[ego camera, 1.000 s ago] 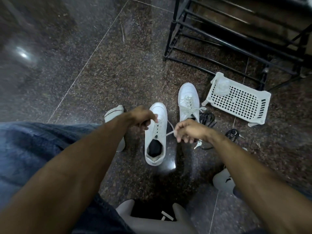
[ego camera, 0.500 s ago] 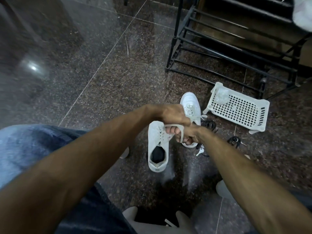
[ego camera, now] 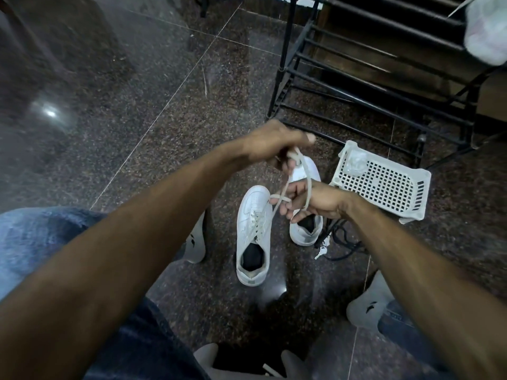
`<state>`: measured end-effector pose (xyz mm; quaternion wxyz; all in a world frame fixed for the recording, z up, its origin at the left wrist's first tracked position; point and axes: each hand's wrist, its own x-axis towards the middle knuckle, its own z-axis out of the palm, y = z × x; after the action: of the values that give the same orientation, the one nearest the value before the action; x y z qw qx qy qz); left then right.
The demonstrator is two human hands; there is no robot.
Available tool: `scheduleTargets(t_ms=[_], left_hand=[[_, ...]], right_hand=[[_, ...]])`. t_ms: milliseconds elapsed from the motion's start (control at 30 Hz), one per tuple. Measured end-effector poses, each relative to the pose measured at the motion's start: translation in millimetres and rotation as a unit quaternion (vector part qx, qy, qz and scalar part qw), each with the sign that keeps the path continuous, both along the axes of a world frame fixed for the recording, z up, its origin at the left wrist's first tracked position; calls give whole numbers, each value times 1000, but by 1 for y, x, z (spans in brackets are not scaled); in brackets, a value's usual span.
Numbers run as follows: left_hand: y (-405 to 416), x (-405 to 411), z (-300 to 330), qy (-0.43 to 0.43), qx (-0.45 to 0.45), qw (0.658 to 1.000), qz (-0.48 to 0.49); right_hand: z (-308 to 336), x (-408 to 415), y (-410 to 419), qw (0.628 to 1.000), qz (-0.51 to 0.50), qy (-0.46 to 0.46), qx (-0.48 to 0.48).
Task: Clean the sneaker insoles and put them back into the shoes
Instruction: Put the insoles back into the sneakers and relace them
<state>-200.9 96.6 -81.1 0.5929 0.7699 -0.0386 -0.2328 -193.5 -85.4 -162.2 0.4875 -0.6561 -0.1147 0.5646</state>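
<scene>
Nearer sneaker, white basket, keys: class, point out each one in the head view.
nearer sneaker (ego camera: 253, 207): head view, on its toe cap.
white basket (ego camera: 384, 187): head view, on its perforated base.
keys (ego camera: 321, 251): head view, on the metal key.

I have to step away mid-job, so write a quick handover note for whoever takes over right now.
Left hand and right hand both grip the white lace of the near sneaker, lifted above it. Both sneakers stand on the floor; the far sneaker is beside the white basket.
Done: dark insoles appear to sit inside both.
Left: finish tying.
</scene>
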Motion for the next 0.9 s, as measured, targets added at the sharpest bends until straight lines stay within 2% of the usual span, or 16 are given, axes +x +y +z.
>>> scheduleTargets(t_ms=[67,167,200,233,333,400,467,600,700,767,833,867,900], left_hand=[[10,3,-5,24,-71,988,134],[20,0,-22,83,-211,927,300],[20,-5,-30,98,-216,916,324],[19,-11,-40,112,-170,922,330],[9,-34,-75,189,35,951,242],[-1,-50,-93,261,92,951,142],[-11,-60,-105,274,91,951,115],[-22,-63,-114,187,18,967,175],[-15,-64,-111,184,-25,971,152],[-6,-62,-109,169,-12,977,128],[4,-54,-106,123,48,987,88],[13,-48,-105,86,121,988,43],[23,-43,-104,47,226,973,-10]], right_hand=[[0,-4,4,999,-33,-17,-2],[-2,-8,6,988,-142,-47,-24],[-3,-9,7,985,-162,-54,-31],[-3,-11,7,982,-174,-59,-38],[-7,-16,11,971,-224,-60,-58],[-9,-18,13,962,-259,-54,-65],[-11,-20,15,958,-273,-35,-77],[-13,-21,13,963,-241,-1,-124],[-19,-20,11,970,-211,-6,-121],[-23,-20,10,971,-218,-9,-93],[-27,-19,8,971,-228,-30,-71],[-30,-18,4,970,-219,-67,-82],[-31,-16,-1,965,-182,-140,-126]])
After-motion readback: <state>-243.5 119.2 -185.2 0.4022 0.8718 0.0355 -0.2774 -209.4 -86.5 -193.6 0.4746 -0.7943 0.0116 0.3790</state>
